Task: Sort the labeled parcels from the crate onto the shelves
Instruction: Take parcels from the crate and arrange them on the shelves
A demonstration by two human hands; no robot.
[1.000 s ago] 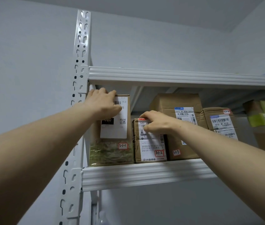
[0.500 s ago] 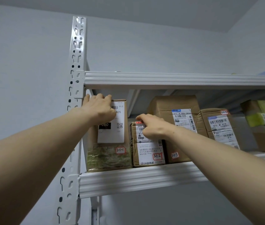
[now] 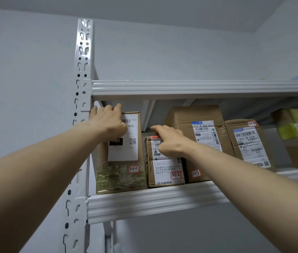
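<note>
head view: both arms reach up to a white metal shelf (image 3: 155, 201) where a row of cardboard parcels stands with labels facing out. the left hand (image 3: 108, 123) lies over the top front corner of the tall parcel marked 3-1-1 (image 3: 122, 172), fingers curled over its upper edge, palm against the label, pressing more than gripping. the right hand (image 3: 168, 139) rests on the top of the shorter parcel marked 3-1-2 (image 3: 164, 172), fingers bent down on its upper edge, thumb side hidden, so whether it clasps the box i cannot tell. the two parcels stand just beside each other, with 3-1-3 (image 3: 195, 128) behind the right wrist and 3-1-4 (image 3: 248, 141) further right. judging by the taped, slightly dented cardboard, these are stiff but crushable boxes, likely light; the tall one looks tippy, so holding it high at the top edge and steadying from the front seems wise. glossy tape low on 3-1-1 may be slippery.
</note>
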